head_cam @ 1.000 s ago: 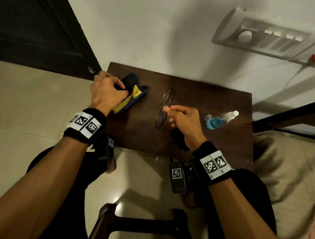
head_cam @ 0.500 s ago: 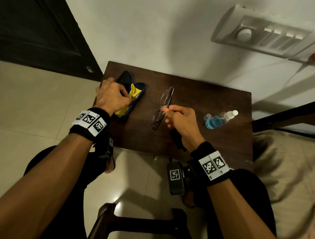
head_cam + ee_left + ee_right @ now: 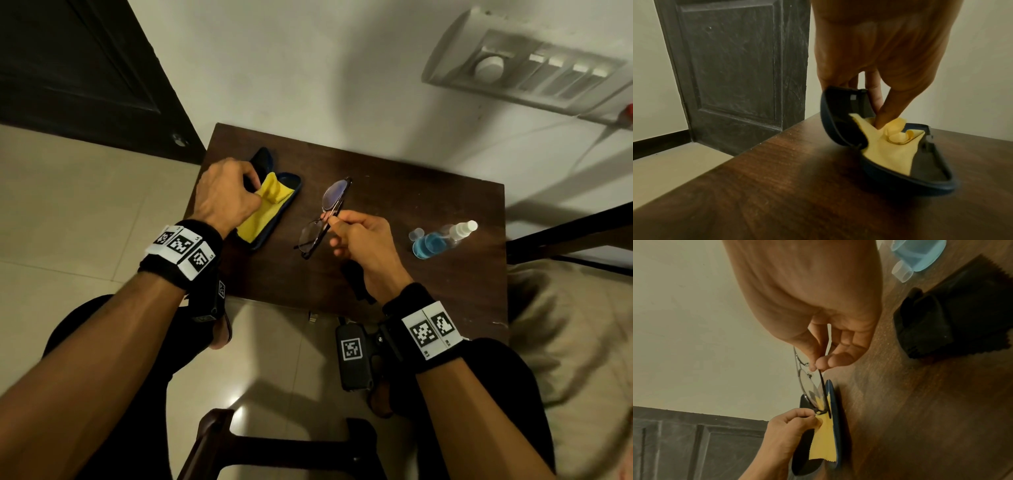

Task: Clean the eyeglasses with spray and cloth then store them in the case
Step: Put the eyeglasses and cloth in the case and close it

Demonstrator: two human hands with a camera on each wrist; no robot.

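Thin-wire eyeglasses (image 3: 323,214), folded, are pinched at the bridge by the right hand (image 3: 363,243) above the table (image 3: 394,192); at nine o'clock the left hand (image 3: 224,197) pinches a yellow cloth (image 3: 265,214) in the open case (image 3: 274,226), its lid half hidden

Small dark-brown wooden table (image 3: 394,192) pushed against a plain off-white wall (image 3: 308,68). Left of the table, a dark panelled wooden door (image 3: 78,68) over pale glossy floor tiles (image 3: 85,205). Up right, a white wall-mounted switch panel (image 3: 534,68).
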